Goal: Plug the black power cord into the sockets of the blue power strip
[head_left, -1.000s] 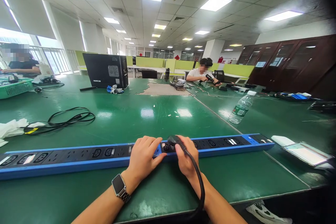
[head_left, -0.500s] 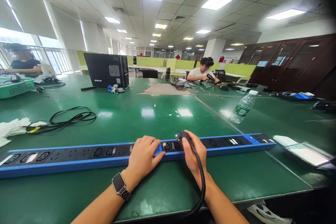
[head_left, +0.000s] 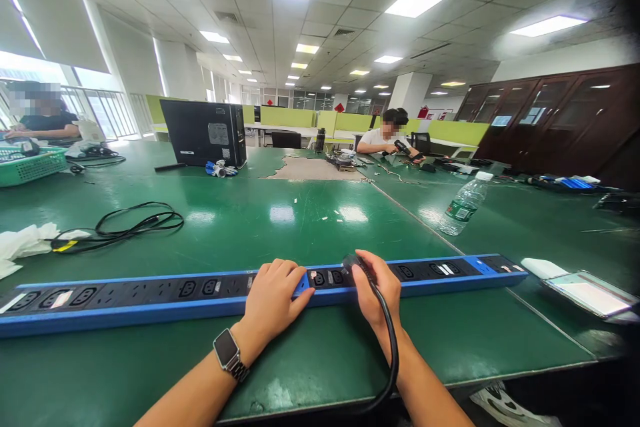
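A long power strip (head_left: 225,303) with a blue frame and black sockets lies across the table in front of me. Over its middle, my left hand (head_left: 275,290) is closed on the strip, fingers across the top and thumb along the near side. Just to the right, my right hand (head_left: 377,287) pinches a black power plug (head_left: 353,263) above the strip's sockets. Its thick black cable (head_left: 393,347) curves down past my wrist to the table's front edge. The plug's front end points left, and its prongs are hard to make out.
A coiled black cable (head_left: 145,220) lies left, near crumpled white paper (head_left: 25,247). Farther back are a black computer case (head_left: 203,133) and a green basket (head_left: 35,167). A water bottle (head_left: 465,203) and a lit tablet (head_left: 590,292) are right. Two people sit across the table.
My right hand has shifted slightly to the right along the strip, carrying the plug and its cable. My left hand has stayed in place on the strip.
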Demonstrator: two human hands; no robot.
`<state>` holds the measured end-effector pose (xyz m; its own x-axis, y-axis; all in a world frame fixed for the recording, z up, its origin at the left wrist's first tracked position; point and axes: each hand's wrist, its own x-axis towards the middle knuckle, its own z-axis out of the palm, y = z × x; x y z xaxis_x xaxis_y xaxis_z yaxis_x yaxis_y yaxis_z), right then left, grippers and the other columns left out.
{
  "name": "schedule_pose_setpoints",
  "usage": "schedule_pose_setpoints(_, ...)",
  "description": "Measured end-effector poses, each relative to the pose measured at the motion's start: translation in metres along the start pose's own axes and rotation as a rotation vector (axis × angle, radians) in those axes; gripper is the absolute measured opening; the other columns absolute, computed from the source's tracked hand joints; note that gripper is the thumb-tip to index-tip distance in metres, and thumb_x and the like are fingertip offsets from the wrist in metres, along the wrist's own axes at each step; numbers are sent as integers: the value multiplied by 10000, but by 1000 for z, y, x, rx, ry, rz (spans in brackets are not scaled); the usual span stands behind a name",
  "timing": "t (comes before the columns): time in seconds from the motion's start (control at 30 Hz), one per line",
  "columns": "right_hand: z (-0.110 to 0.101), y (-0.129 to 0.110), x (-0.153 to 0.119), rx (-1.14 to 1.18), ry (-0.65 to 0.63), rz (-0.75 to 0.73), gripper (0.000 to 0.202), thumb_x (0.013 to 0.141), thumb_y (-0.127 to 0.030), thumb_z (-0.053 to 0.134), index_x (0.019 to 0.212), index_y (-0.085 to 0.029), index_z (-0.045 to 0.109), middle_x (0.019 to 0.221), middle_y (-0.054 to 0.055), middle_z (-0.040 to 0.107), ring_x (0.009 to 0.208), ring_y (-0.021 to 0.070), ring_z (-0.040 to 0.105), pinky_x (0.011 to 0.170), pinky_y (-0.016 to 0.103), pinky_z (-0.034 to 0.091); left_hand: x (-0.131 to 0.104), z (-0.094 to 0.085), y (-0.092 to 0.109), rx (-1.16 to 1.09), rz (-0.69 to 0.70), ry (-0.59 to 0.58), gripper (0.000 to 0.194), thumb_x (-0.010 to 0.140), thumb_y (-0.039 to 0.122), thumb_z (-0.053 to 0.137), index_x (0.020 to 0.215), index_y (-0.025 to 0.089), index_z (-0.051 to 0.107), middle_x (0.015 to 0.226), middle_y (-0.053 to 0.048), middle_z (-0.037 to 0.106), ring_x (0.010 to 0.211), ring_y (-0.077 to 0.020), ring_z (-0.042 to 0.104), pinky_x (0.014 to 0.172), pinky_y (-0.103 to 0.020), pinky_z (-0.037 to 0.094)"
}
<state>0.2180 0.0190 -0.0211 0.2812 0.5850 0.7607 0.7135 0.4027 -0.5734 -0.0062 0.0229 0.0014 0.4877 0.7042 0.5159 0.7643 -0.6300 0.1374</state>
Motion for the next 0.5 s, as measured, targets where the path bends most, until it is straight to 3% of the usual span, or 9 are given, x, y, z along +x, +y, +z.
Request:
schedule_pose_setpoints(0.2,-9,8,4,-79,-7,-73,205,850,-293,520,910,-191,688,811,48,698,755,208,617,703,353,492,0,1,0,-7,7,6,206,904,344,592,1052,201,612,1052,-58,658,963,-239,571,821,-388,436)
schedule_pose_setpoints(0.5,-12,12,7,-90,-80,-112,199,858,-301,520,920,-199,679,798,37,682,755,202,598,705,344,485,0,1,1,8,-26,30,171,914,330,551,810,196,573,836,-34,608,803,-200,525,719,-334,397)
